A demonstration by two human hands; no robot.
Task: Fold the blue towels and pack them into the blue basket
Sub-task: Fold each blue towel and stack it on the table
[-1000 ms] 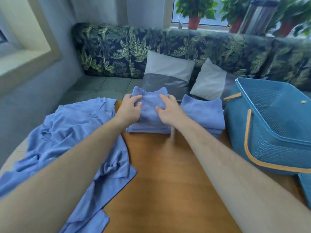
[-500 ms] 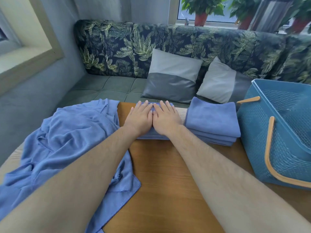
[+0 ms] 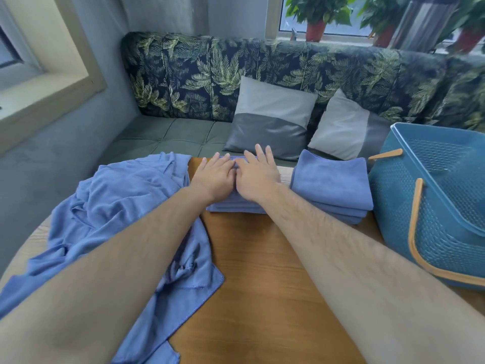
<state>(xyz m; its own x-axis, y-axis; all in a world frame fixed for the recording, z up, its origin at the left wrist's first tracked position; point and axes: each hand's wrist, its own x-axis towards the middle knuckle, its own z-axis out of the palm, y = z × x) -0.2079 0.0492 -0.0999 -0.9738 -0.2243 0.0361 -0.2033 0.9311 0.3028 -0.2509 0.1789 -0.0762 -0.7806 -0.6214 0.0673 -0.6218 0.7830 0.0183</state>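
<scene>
Pressing folded towel (image 3: 236, 207) flat onto wooden table (image 3: 262, 285), directly beneath left hand (image 3: 214, 177) and right hand (image 3: 258, 177). Both palms down, fingers straight, gripping nothing; side by side, close together, forearms stretched forward. Just right of towel: one stack of folded towels (image 3: 332, 179), three layers countable. Beside the stack, further right: one blue basket (image 3: 433, 206). Left: one heap of unfolded towels (image 3: 118, 206), count indeterminable.

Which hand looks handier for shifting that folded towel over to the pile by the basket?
Probably the right hand. Both hands press flat on the folded towel, but the right lies nearer the stack and the blue basket; the left hand sits by the unfolded towels.
</scene>
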